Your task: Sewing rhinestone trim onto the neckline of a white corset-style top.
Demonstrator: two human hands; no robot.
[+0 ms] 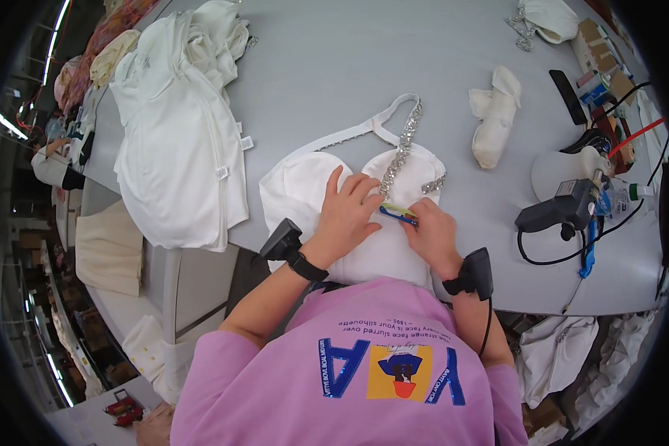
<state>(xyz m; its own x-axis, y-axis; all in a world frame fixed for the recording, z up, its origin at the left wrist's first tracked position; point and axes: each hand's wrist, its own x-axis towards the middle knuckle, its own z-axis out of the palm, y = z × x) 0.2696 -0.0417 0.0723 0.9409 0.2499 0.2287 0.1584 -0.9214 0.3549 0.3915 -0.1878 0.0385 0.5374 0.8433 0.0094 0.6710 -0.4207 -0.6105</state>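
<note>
A white garment top (297, 186) with moulded cups and a halter strap lies on the grey table in front of me. Silver rhinestone trim (403, 152) runs down from the strap to the middle of the bust, and a shorter piece sits on the right cup. My left hand (346, 210) rests on the garment between the cups, fingers spread. In my right hand (432, 232) is a small pair of thread snips (400, 215), blue and yellow-green, pointing left near the trim's lower end. The blades' exact position cannot be made out.
A stack of white garments (175, 149) covers the table's left side. A bundled white cloth (496, 119) lies right of centre. Farther right are a black phone-like slab (567, 97), a dark hand tool (565, 207) with a looping cord, and a plastic bottle (635, 192).
</note>
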